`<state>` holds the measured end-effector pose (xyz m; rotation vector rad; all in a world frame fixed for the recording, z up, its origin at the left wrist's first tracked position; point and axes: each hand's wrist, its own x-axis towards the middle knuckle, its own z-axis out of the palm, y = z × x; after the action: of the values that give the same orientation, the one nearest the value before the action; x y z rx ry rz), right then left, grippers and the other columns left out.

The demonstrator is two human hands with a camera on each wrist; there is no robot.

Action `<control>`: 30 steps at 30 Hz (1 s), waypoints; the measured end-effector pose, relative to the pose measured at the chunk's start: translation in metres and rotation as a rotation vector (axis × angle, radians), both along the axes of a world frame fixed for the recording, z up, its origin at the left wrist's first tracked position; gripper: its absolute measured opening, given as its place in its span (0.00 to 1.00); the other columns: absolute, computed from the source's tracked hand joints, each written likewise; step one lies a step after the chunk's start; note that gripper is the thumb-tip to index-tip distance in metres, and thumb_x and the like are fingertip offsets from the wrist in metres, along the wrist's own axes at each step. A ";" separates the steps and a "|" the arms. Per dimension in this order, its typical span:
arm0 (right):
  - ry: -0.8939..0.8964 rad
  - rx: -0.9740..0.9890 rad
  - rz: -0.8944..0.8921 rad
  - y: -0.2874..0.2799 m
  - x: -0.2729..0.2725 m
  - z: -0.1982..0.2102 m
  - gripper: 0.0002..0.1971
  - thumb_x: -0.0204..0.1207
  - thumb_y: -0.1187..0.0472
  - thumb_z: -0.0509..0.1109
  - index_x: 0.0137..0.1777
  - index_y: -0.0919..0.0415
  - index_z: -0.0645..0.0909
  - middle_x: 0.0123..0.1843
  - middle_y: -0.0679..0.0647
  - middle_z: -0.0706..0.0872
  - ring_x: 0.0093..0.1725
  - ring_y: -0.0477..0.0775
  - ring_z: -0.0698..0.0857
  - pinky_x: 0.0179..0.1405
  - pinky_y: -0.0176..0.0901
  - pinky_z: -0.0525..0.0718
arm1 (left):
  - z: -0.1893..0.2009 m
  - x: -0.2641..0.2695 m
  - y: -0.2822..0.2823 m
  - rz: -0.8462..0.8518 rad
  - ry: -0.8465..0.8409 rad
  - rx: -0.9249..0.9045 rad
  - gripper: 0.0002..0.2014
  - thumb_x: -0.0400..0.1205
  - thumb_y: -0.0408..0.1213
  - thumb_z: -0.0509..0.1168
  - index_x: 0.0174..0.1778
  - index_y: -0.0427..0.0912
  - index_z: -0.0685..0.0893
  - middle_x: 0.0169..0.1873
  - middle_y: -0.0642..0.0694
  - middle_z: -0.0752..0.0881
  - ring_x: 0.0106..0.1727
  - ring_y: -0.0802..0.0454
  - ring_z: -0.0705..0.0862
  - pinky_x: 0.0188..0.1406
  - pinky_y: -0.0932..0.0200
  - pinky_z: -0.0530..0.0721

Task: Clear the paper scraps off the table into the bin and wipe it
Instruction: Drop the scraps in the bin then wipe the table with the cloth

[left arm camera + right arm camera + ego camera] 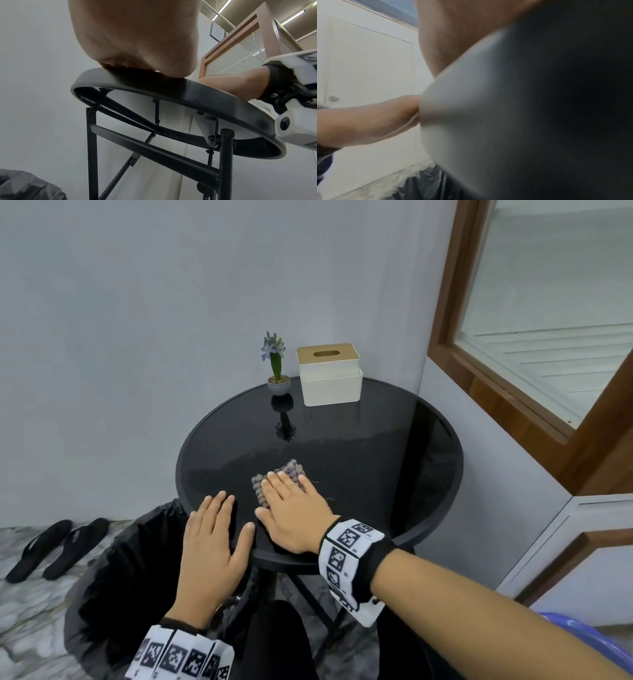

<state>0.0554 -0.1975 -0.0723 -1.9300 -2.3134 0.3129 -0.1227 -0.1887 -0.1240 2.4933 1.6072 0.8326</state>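
Note:
A round black glass table stands in the corner. On its near part lies a small folded checked cloth. My right hand presses flat on that cloth with straight fingers. My left hand rests flat on the table's near left edge, fingers straight, holding nothing. Below and left of the table stands the bin with a black bag. No paper scraps show on the table top. In the left wrist view my left hand's heel sits on the table rim. The right wrist view is filled by the blurred rim.
A small potted purple flower and a white tissue box with a wooden lid stand at the table's far edge. Black slippers lie on the marble floor at left. A wood-framed window is on the right, a blue stool at lower right.

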 end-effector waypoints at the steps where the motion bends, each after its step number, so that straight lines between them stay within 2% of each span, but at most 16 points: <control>1: 0.003 0.000 -0.012 0.005 -0.004 0.000 0.32 0.86 0.45 0.42 0.85 0.61 0.46 0.87 0.54 0.45 0.85 0.51 0.43 0.83 0.57 0.40 | 0.000 0.000 0.000 0.001 0.005 -0.001 0.35 0.83 0.60 0.48 0.79 0.38 0.71 0.81 0.43 0.69 0.84 0.46 0.61 0.83 0.45 0.56; 11: 0.022 0.024 -0.140 0.021 -0.002 0.000 0.31 0.85 0.47 0.43 0.85 0.61 0.47 0.87 0.55 0.48 0.85 0.52 0.45 0.83 0.54 0.42 | 0.004 -0.003 -0.002 -0.005 0.000 -0.020 0.35 0.83 0.61 0.49 0.80 0.41 0.71 0.82 0.46 0.68 0.84 0.48 0.61 0.83 0.50 0.52; 14: 0.028 0.025 -0.210 0.017 0.009 0.000 0.31 0.85 0.47 0.44 0.85 0.61 0.48 0.87 0.55 0.48 0.85 0.52 0.46 0.83 0.54 0.42 | 0.005 -0.002 -0.003 -0.004 0.006 -0.026 0.35 0.83 0.62 0.48 0.80 0.42 0.70 0.82 0.47 0.67 0.84 0.48 0.60 0.83 0.52 0.50; 25: -0.008 0.145 -0.403 -0.023 0.073 -0.009 0.31 0.85 0.46 0.44 0.84 0.61 0.55 0.86 0.55 0.56 0.85 0.53 0.52 0.83 0.52 0.46 | 0.009 0.000 -0.006 0.001 -0.011 -0.050 0.37 0.82 0.63 0.46 0.81 0.43 0.69 0.82 0.47 0.67 0.85 0.49 0.59 0.84 0.49 0.52; 28: -0.030 0.159 -0.418 -0.035 0.063 -0.012 0.32 0.84 0.45 0.41 0.84 0.62 0.54 0.86 0.56 0.56 0.85 0.53 0.51 0.83 0.53 0.45 | 0.011 -0.001 -0.006 0.007 -0.013 -0.060 0.37 0.82 0.63 0.46 0.81 0.43 0.69 0.82 0.47 0.66 0.85 0.49 0.59 0.84 0.49 0.52; 30: -0.025 0.162 -0.399 -0.045 0.053 -0.013 0.36 0.80 0.43 0.33 0.84 0.61 0.54 0.86 0.56 0.56 0.85 0.53 0.51 0.83 0.53 0.45 | 0.012 -0.001 -0.006 0.010 -0.005 -0.063 0.37 0.82 0.63 0.46 0.81 0.43 0.69 0.82 0.47 0.66 0.85 0.49 0.58 0.84 0.48 0.52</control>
<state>0.1087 -0.2421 -0.0850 -2.2518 -1.8378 0.0603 -0.1236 -0.1946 -0.1124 2.4404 1.6197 0.7758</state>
